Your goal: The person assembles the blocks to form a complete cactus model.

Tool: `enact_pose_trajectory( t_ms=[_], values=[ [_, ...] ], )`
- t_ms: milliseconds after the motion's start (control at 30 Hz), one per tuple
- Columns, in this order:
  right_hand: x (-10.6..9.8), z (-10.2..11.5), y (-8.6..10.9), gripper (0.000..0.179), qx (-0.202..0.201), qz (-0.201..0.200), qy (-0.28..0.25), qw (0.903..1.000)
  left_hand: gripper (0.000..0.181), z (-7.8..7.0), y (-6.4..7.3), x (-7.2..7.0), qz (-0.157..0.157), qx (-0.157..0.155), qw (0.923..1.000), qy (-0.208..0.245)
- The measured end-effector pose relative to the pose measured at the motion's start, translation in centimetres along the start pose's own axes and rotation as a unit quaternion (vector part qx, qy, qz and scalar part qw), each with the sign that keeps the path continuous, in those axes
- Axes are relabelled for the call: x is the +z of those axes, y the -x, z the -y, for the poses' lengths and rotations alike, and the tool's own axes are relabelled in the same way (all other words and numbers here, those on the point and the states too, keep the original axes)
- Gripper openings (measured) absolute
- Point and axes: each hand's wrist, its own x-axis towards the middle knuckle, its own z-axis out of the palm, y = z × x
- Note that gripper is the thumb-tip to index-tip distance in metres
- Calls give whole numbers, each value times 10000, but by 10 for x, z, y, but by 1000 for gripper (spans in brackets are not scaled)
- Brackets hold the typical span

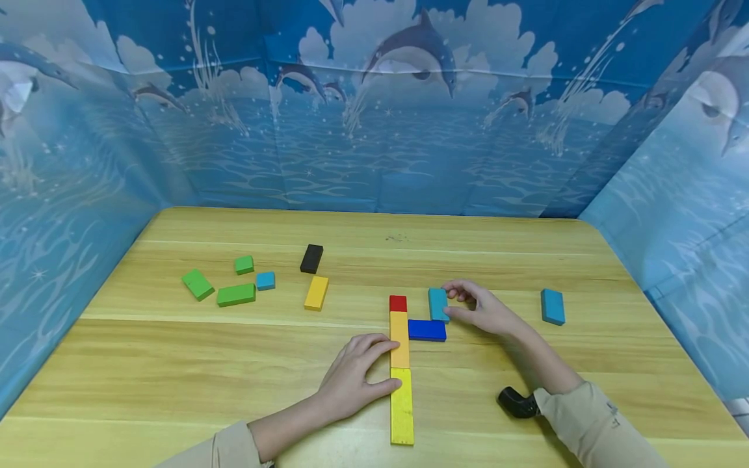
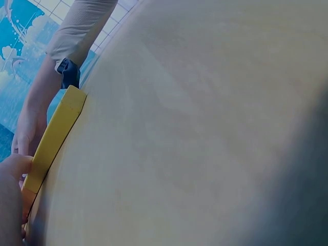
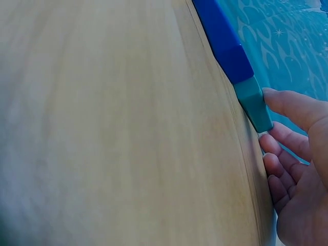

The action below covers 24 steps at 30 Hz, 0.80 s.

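Observation:
A straight column of blocks runs away from me: a long yellow block [image 1: 401, 416], orange blocks [image 1: 399, 325] and a red block [image 1: 398, 303] at the far end. My left hand [image 1: 354, 380] rests along its left side, thumb on the yellow block and a fingertip on the orange part. To the column's right lies a dark blue block [image 1: 427, 330]. A light blue block [image 1: 437, 304] meets its far right corner. My right hand [image 1: 482, 309] holds this block between thumb and index finger at its right side; the other fingers curl beside it.
Green blocks [image 1: 236, 295] and a small blue block [image 1: 266, 281] lie at the left. A black block [image 1: 312, 259] and a yellow-orange block [image 1: 316, 294] sit left of the column. Another blue block [image 1: 552, 307] is at the right. A dolphin-print curtain [image 1: 374, 169] encloses the table.

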Motion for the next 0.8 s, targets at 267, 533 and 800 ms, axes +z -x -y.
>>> enact_pose_trajectory(
  t_ms=[267,533,800],
  values=[
    [0,0,0,42,57,18,-18,10000,50,0,0,0,-45,43,10000,-34],
    [0,2,1,41,5,19,-13,10000,51,0,0,-1,-40,47,10000,-39],
    [-12,4,3,46,-48,-255,13,9997,52,0,1,-1,14,-42,10000,-18]
  ],
)
